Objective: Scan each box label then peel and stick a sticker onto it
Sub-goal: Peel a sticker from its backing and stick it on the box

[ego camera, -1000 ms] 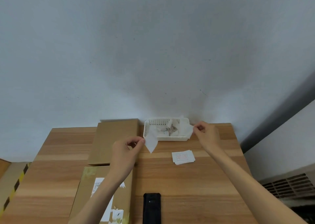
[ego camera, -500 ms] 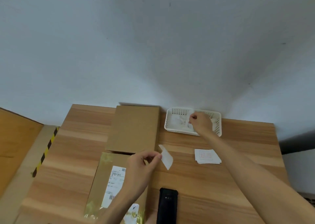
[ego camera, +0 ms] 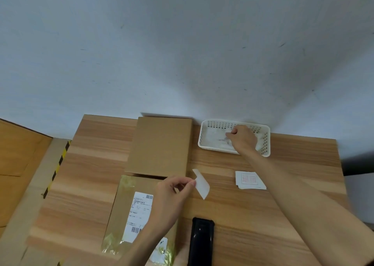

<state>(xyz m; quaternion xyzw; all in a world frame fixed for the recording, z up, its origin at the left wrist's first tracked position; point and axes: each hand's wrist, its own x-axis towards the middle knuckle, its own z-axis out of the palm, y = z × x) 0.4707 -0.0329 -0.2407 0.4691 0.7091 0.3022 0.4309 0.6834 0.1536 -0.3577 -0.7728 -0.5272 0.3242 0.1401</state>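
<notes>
With our left grip (ego camera: 176,186) pinching the peeled sticker (ego camera: 201,183) just above the box (ego camera: 129,209), and our right (ego camera: 241,137) curled over backing in the basket (ego camera: 204,142), we should lay it flat beside the label (ego camera: 139,215).

The label (ego camera: 139,215) print is too small to read. The black scanner (ego camera: 201,243) and near box (ego camera: 121,221) run off the bottom edge. The right hand (ego camera: 241,138) hides what may be paper in the basket (ego camera: 204,142).

I count two boxes (ego camera: 159,146) (ego camera: 139,215), one basket (ego camera: 204,133), one scanner (ego camera: 201,241), perhaps several stacked stickers (ego camera: 250,180), one peeled sticker (ego camera: 201,184).
</notes>
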